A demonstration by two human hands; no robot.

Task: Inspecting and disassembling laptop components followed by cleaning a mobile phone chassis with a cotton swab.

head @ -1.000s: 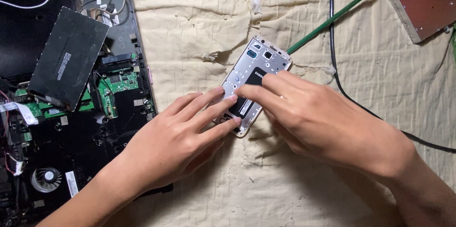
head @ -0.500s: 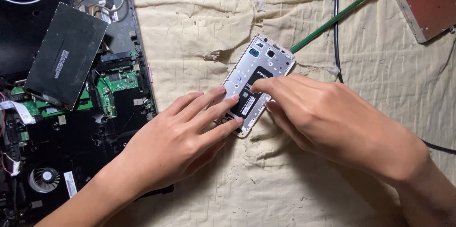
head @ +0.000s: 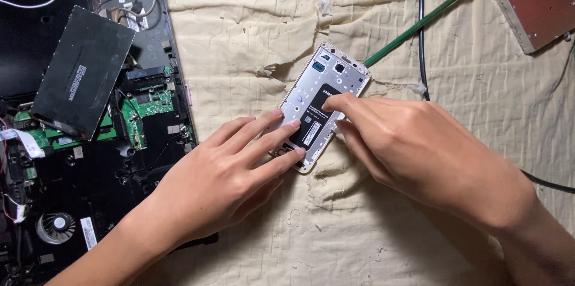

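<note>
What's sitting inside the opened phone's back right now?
Inside the phone, a black battery fills its bay. The left hand presses its lower part and the right hand covers its right edge, so that area stays hidden.

Both hands bare: left hand (head: pixel 224 187), right hand (head: pixel 419 154). Forearms uncovered, sleeveless in view. Fingernails short, trimmed.

Worn, torn cream cloth (head: pixel 251 16) covers the work surface w/ even, soft light.

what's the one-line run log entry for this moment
left hand: fingers pinning opened phone | right hand: fingertip on phone battery | surface: cream cloth
</note>
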